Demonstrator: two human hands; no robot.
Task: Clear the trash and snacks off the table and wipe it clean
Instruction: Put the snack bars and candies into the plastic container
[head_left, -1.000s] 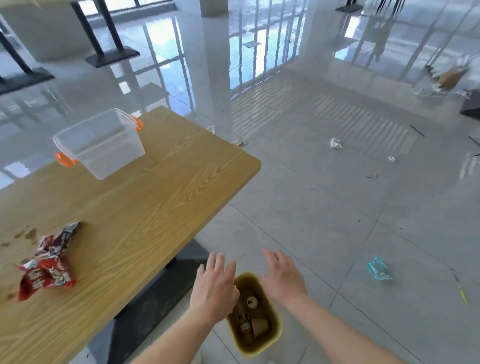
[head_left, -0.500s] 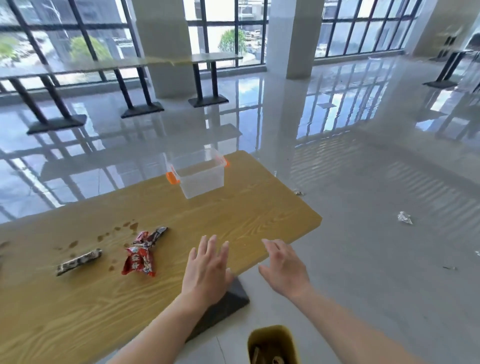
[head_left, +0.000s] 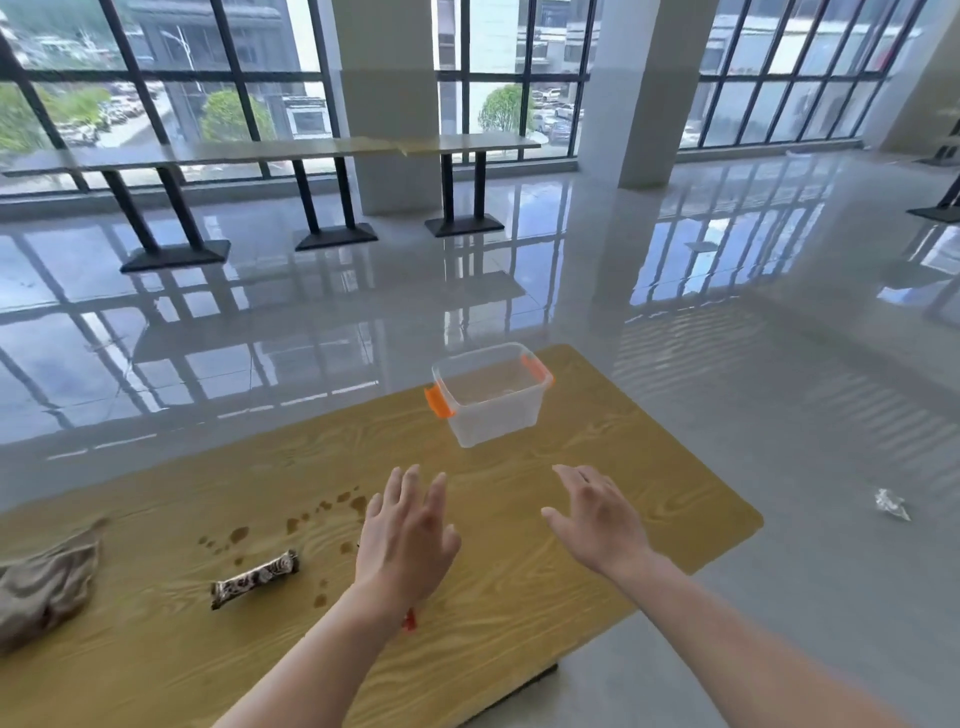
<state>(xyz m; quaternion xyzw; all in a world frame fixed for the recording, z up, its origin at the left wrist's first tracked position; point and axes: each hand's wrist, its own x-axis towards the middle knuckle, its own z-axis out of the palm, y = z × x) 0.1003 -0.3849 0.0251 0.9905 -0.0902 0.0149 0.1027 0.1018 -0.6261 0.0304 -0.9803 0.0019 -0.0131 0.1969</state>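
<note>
My left hand (head_left: 402, 535) and my right hand (head_left: 597, 514) hover open and empty over the wooden table (head_left: 597, 582). A dark snack bar wrapper (head_left: 254, 578) lies left of my left hand. Under my left wrist only a small edge of the red snack wrapper (head_left: 410, 619) shows. A clear plastic box (head_left: 491, 400) with orange latches stands at the table's far end, beyond both hands. A crumpled grey-brown cloth (head_left: 44, 587) lies at the left edge. Brown stains (head_left: 322, 512) dot the wood between the bar and my left hand.
A crumpled scrap of trash (head_left: 891, 504) lies on the glossy floor to the right of the table. Long tables on black legs (head_left: 332, 182) stand by the windows at the back, with pillars (head_left: 641, 88) between.
My view has lifted from the bin on the floor up to the table. Both hands moved from above the bin to over the tabletop, and the bin has left view.
</note>
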